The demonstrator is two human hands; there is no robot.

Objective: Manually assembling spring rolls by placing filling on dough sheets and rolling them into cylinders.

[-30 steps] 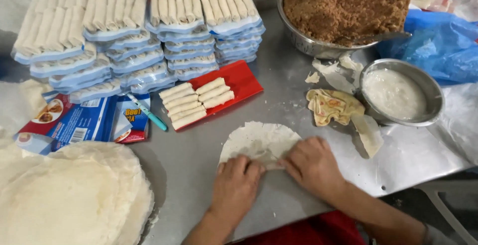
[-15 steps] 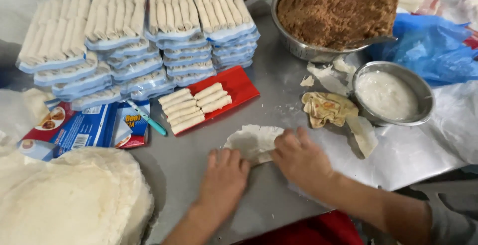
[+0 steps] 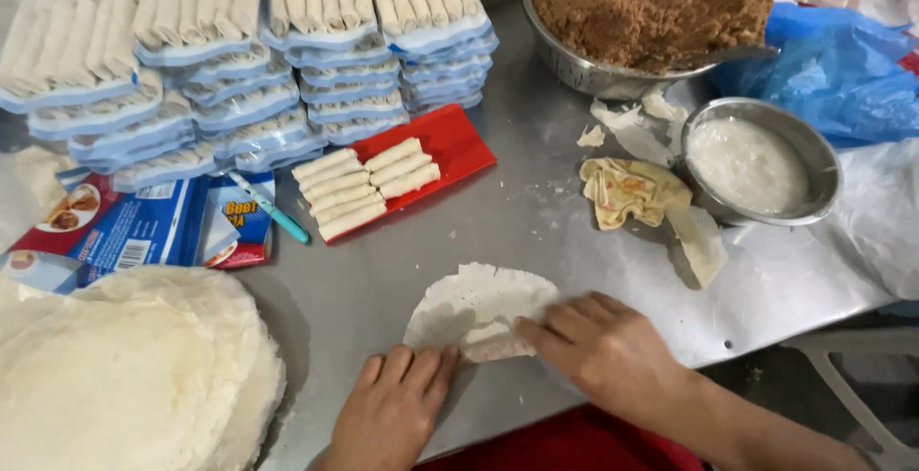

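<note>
Wrapper (image 3: 479, 303), lower centre on table (image 3: 536, 232): near edge folded, roll unfinished. Left hand (image 3: 392, 409) fingers flat, right hand (image 3: 603, 347) fingers pressing it. Red tray (image 3: 450, 141) half filled.

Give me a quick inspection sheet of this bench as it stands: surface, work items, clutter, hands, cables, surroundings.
Surface: metal table, flour specks.
Work items: round wrapper partly folded; stack of wrappers; bowl of brown filling; bowl of white paste; red tray with finished rolls.
Clutter: wrapper scraps, printed packets, teal pen, blue plastic bag.
Hands: left hand flat at wrapper edge; right hand pressing the fold.
Cables: nothing seen.
Surroundings: stacked trays of rolls at back.
</note>
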